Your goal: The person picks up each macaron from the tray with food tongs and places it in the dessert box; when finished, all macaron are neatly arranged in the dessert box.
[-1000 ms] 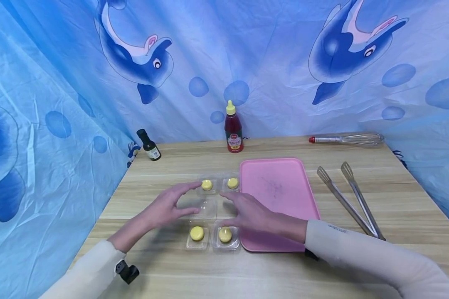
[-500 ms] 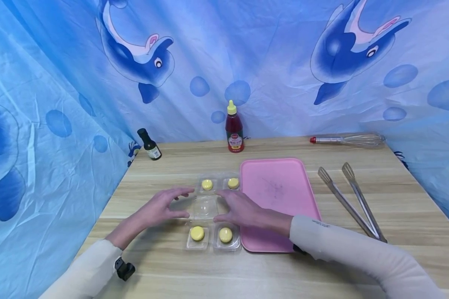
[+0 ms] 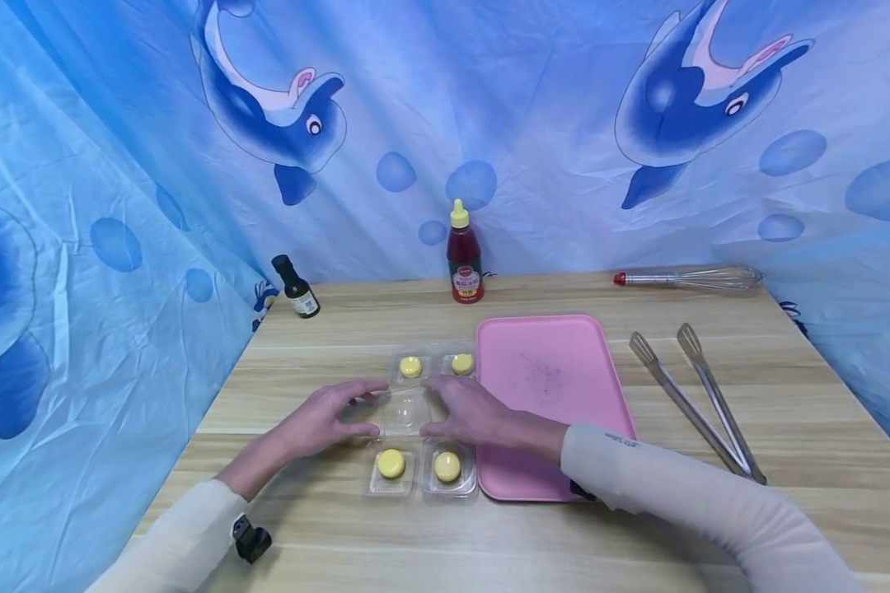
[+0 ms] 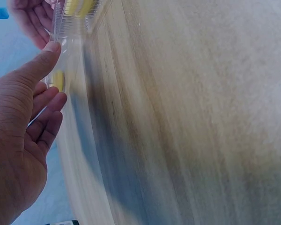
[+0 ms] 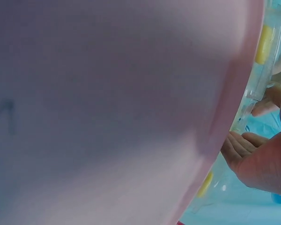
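Observation:
A clear plastic lid with a round bulge in its middle lies between both hands in the head view. My left hand grips its left side, thumb at the near corner and fingers at the far one. Opposite, my right hand holds the right side with thumb and fingertips. In the left wrist view the left thumb touches clear plastic. Around the lid stand clear boxes, each with a yellow macaron: near left, near right, far left and far right.
A pink tray lies right of the boxes, under my right forearm. Metal tongs lie spread at the right, and a whisk lies behind. A red sauce bottle and a small dark bottle stand at the back.
Both hands were spread wider apart about the lid. The right hand has moved left; the left drew back a little, then came against the lid's side. The surrounding boxes stay in place.

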The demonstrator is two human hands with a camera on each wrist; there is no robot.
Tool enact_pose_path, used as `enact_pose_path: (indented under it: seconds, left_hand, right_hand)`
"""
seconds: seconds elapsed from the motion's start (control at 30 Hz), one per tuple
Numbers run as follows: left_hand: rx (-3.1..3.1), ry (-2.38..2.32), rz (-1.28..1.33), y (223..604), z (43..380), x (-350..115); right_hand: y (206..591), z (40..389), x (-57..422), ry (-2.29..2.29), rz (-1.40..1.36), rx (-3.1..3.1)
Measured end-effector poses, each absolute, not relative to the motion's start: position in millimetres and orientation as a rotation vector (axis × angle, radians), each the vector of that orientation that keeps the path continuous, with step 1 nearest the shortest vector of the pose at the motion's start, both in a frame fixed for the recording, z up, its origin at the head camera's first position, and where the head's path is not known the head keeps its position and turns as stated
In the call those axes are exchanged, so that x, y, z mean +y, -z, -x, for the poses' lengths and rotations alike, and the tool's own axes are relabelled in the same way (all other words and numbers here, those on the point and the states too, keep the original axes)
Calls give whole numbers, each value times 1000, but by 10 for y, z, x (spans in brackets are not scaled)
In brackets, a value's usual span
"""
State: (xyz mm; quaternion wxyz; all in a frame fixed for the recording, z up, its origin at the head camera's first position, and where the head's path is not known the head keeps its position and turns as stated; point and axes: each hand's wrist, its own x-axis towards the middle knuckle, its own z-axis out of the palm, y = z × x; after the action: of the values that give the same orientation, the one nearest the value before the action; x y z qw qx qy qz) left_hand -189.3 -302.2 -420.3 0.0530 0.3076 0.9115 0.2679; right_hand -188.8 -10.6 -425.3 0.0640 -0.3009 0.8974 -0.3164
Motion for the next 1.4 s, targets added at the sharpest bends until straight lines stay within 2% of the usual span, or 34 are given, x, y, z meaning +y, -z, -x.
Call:
enact_pose_path:
  seconds: [0.73,1.07,1.4]
  left_hand:
    - [2788,-847,-961,4215,1914,-2989]
    - [2677,-1100,-887,4067,1892,-2922]
    - [2759,-1119,-951,4059,1851,-2778]
  right_hand:
    - [4271,1884,-162,1070,907,2691]
    - [4249,1909,-148,1642,664,2345]
    - [4203,1869,-140,1845,529,2254]
